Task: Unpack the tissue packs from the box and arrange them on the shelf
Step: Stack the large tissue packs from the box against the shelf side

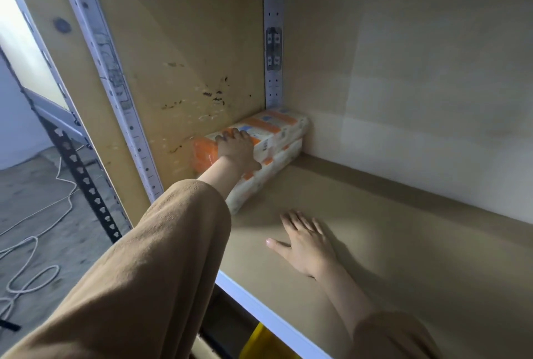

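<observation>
shelf (375,243): tan board with a white front edge, closed in by a tan side panel (178,55) on the left and a pale back wall (418,70); a white perforated upright (273,41) stands in the back left corner.
tissue packs (277,139): white and orange plastic-wrapped packs stacked in two layers in the back left corner of the shelf, lying along the side panel, their far end near the back wall. how many packs make up each layer cannot be told.
orange-ended pack (203,156): the near end of the top layer, blurred, close against the side panel.
left hand (235,149): reaches in from a tan sleeve (144,272), palm down on the top of the stack, fingers bent over the upper pack and thumb down its side, gripping or pressing it; which of the two cannot be told.
right hand (305,243): flat on the bare shelf board, fingers spread and open, holding nothing, well apart from the packs.
below the shelf: something yellow (256,341) shows under the front edge; what it is cannot be told.
floor at left: white cable (28,272) looped on grey ground beside a black perforated post (83,179).
</observation>
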`<state>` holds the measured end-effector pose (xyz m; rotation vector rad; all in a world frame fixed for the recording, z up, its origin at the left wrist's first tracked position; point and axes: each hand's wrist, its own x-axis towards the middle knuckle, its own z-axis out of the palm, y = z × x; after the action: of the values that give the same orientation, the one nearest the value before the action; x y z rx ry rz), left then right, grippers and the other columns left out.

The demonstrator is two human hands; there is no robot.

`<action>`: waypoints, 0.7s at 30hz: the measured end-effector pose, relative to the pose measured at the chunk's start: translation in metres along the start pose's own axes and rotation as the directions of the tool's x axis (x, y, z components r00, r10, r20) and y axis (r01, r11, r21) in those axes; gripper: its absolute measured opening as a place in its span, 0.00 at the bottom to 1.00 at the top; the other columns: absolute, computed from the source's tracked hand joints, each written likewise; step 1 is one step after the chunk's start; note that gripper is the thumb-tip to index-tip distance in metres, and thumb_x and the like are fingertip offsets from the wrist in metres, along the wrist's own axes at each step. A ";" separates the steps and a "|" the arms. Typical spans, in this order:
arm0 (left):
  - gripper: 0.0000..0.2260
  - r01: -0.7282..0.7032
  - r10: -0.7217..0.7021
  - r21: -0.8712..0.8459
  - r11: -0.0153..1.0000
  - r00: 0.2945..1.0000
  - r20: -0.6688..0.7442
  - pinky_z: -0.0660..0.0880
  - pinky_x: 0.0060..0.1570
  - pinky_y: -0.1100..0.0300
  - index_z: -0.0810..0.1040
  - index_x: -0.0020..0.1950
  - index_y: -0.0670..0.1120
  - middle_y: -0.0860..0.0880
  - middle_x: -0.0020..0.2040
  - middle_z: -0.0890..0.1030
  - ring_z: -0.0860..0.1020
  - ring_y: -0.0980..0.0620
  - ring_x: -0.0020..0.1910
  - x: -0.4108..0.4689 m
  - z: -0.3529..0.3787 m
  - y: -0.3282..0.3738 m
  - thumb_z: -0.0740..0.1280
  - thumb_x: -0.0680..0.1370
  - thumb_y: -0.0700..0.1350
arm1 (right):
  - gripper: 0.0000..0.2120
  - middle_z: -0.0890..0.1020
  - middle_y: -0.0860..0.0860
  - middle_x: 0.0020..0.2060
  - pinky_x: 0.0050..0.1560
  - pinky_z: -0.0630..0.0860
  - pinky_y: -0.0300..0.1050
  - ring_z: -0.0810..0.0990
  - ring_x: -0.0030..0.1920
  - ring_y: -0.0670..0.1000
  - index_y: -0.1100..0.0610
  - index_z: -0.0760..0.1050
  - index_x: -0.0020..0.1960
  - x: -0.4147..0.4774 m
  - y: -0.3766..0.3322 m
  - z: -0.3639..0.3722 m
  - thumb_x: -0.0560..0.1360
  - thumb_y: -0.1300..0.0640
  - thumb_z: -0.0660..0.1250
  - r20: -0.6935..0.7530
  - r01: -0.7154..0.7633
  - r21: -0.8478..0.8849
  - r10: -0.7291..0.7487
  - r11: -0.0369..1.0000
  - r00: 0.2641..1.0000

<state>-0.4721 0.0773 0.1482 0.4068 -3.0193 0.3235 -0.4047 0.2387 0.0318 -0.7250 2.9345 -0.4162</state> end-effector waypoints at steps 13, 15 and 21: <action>0.19 -0.120 0.046 -0.357 0.926 0.977 -0.207 0.74 0.56 0.51 0.70 0.69 0.48 0.43 0.65 0.77 0.76 0.41 0.62 -0.095 -0.025 -0.059 0.60 0.79 0.51 | 0.25 0.63 0.55 0.73 0.72 0.55 0.47 0.60 0.74 0.52 0.59 0.60 0.72 -0.021 -0.018 -0.006 0.79 0.47 0.55 -0.043 0.001 -0.047 -0.003 0.999 0.999; 0.17 -0.150 0.071 -0.355 0.923 0.972 -0.226 0.74 0.54 0.52 0.72 0.67 0.49 0.46 0.64 0.77 0.76 0.42 0.62 -0.127 -0.014 -0.075 0.60 0.79 0.50 | 0.24 0.62 0.55 0.74 0.72 0.56 0.45 0.60 0.74 0.51 0.60 0.61 0.71 -0.033 -0.030 -0.005 0.79 0.49 0.55 -0.015 0.016 -0.003 -0.016 1.000 1.000; 0.15 -0.029 0.017 -0.326 0.945 0.999 -0.039 0.75 0.54 0.53 0.74 0.65 0.49 0.49 0.64 0.77 0.77 0.44 0.61 -0.231 0.041 -0.138 0.60 0.80 0.50 | 0.19 0.72 0.54 0.69 0.69 0.61 0.39 0.68 0.70 0.50 0.59 0.71 0.65 -0.097 -0.093 0.012 0.77 0.53 0.62 -0.052 0.230 0.256 -0.224 0.939 0.973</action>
<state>-0.2144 -0.0027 0.1116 0.3325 -2.9651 -0.1685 -0.2754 0.2023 0.0490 -1.0265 2.7450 -0.8171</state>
